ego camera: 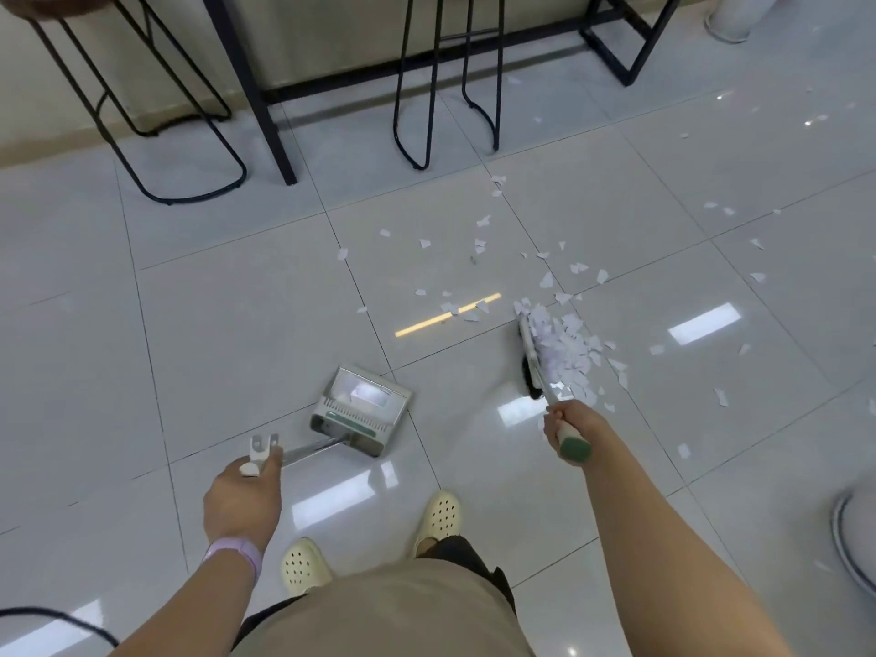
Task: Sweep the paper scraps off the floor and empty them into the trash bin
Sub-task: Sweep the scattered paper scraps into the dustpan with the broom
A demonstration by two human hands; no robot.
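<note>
White paper scraps [566, 346] lie heaped against the broom head [530, 360] right of centre, with several more scattered across the tiles beyond and to the right. My right hand [566, 426] grips the broom's handle near its green end. My left hand [244, 495] holds the long handle of a grey and green dustpan [362, 410], which stands on the floor left of the broom with a scrap or two inside. No trash bin is recognisable in view.
Black metal stool legs [417, 87] and a table frame [265, 87] stand along the far wall. A round white base [853, 528] sits at the right edge. A dark cable [57, 618] curves at the bottom left. My cream shoes [441, 514] are below.
</note>
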